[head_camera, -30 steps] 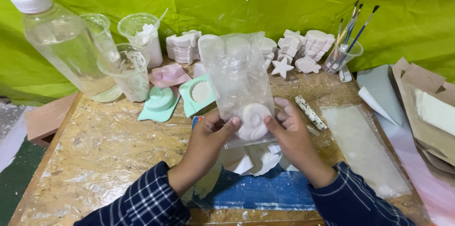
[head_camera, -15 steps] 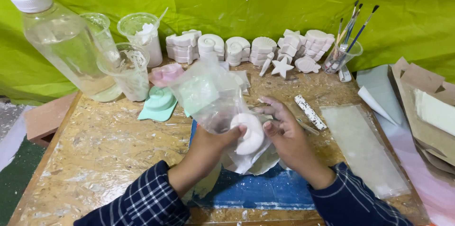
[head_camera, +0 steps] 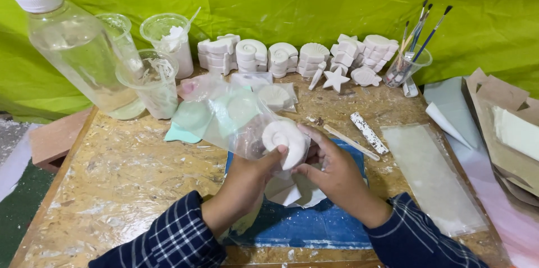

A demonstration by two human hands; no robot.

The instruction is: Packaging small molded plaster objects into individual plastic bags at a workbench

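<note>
While your left hand [head_camera: 247, 181] pinches the white spiral shell cast [head_camera: 285, 140] inside its clear bag [head_camera: 224, 113], your right hand [head_camera: 331, 169] cups it from three o'clock. Likely brittle and light; grip its thick rim through the slippery film.

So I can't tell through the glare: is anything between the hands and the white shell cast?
Yes. The clear plastic bag wraps the shell cast; the left hand and right hand grip through its film.
</note>
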